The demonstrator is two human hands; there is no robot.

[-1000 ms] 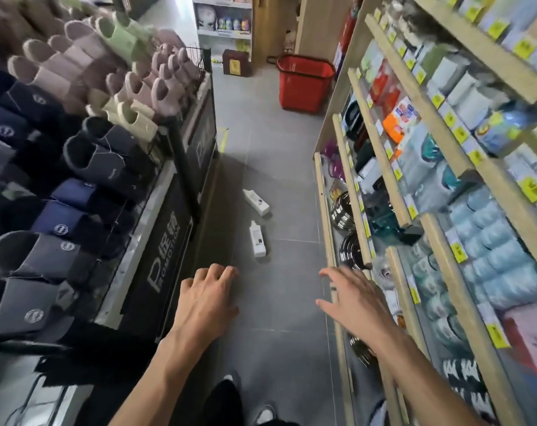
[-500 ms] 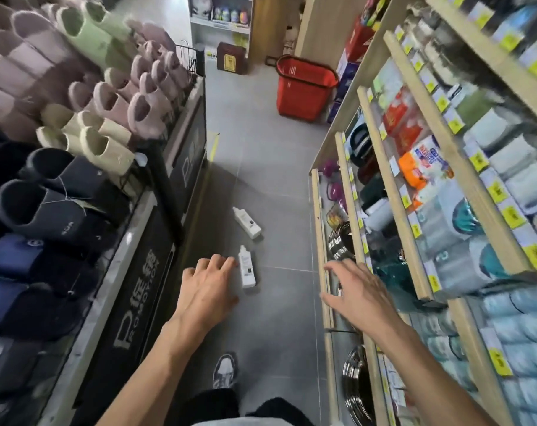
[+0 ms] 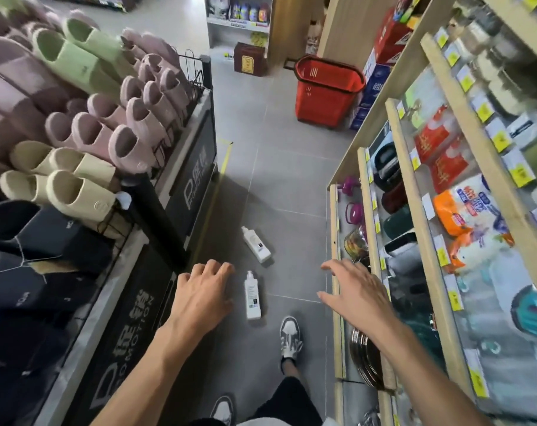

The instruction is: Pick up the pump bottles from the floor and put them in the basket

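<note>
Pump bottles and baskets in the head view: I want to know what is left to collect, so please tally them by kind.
Pump bottles: 2, white, both lying on their sides
Basket: 1, red, upright
Total: 3

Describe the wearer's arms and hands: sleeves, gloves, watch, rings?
The left hand and right hand are both bare: no gloves, rings or watch visible. The left forearm and right forearm are uncovered as far as the frame shows, with no sleeve edge, wristband or marking.
</note>
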